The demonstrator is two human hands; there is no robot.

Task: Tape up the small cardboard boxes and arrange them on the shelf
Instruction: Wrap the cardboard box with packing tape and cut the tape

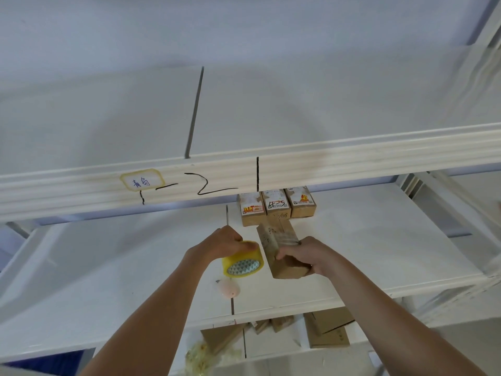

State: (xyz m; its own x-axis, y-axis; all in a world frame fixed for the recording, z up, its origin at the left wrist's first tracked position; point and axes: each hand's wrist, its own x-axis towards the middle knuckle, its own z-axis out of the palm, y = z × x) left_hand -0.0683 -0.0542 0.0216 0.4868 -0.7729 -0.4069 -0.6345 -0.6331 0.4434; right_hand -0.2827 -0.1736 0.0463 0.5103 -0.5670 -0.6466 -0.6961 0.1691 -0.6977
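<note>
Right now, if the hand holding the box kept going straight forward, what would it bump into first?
Probably the row of three small boxes at the back of the shelf. The right hand points its cardboard box toward them, though depth is hard to judge.

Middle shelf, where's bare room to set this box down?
Free: the shelf right of the three boxes, and the wide stretch left of the tape. Crowded: the middle, around both hands, the held box and the pink cutter.
</note>
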